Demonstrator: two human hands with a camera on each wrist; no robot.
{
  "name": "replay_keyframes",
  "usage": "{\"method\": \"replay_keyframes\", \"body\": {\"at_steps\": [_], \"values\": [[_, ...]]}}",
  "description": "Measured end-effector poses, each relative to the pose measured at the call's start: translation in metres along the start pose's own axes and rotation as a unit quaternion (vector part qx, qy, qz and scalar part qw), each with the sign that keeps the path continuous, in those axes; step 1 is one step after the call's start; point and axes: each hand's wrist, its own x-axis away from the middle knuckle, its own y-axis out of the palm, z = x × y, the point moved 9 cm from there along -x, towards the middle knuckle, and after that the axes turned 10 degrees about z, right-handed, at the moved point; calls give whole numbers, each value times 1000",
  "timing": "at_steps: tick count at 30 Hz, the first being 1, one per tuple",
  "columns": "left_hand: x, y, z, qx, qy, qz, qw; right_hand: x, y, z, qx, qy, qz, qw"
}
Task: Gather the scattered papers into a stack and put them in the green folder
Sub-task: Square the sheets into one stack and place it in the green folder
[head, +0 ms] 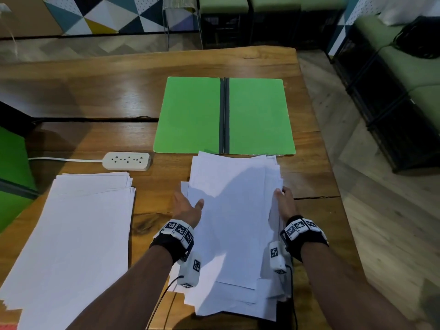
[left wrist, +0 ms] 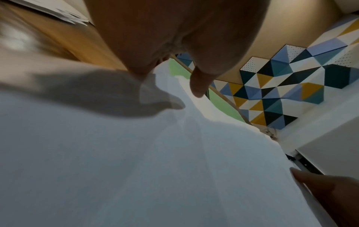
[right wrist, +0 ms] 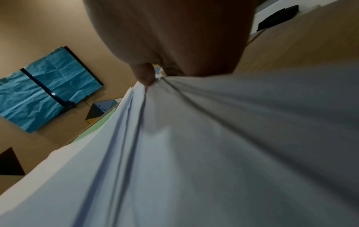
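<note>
An uneven stack of white papers (head: 231,210) is held between both hands over the near part of the wooden table (head: 95,96). My left hand (head: 187,208) grips its left edge, thumb (left wrist: 198,83) on top and fingers hidden under the sheets (left wrist: 136,153). My right hand (head: 284,201) holds the right edge, and its thumb (right wrist: 145,76) pinches the fanned sheets (right wrist: 194,153). The green folder (head: 190,115) lies open and flat just beyond the stack, its dark spine running down the middle. Nothing lies on it.
A second, larger pile of white paper (head: 76,234) lies to the left. A white power strip (head: 127,160) with its cord sits between that pile and the folder. The table's right edge runs close to my right hand. A green object (head: 12,175) sits at far left.
</note>
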Motion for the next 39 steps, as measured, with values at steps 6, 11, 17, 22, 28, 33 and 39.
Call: {"method": "replay_keyframes", "body": {"at_steps": [6,11,17,22,28,33,39], "values": [[-3,18,16,24,18,-56,998,3,3,-7,60,-22,-17,998],[-18,-18,36,24,72,80,994,3,3,-13,93,-37,-7,995],[-26,-1,43,110,43,-11,993,5,5,-14,75,-23,2,997],[-38,5,47,104,27,4,994,-2,12,-5,60,-50,-34,996],[-46,11,59,107,8,6,994,-3,14,-9,75,-89,-80,990],[-31,30,59,117,12,-28,993,-4,13,-6,74,-71,-51,993],[-9,4,30,15,38,87,995,-1,6,-5,41,-48,-7,998]]}}
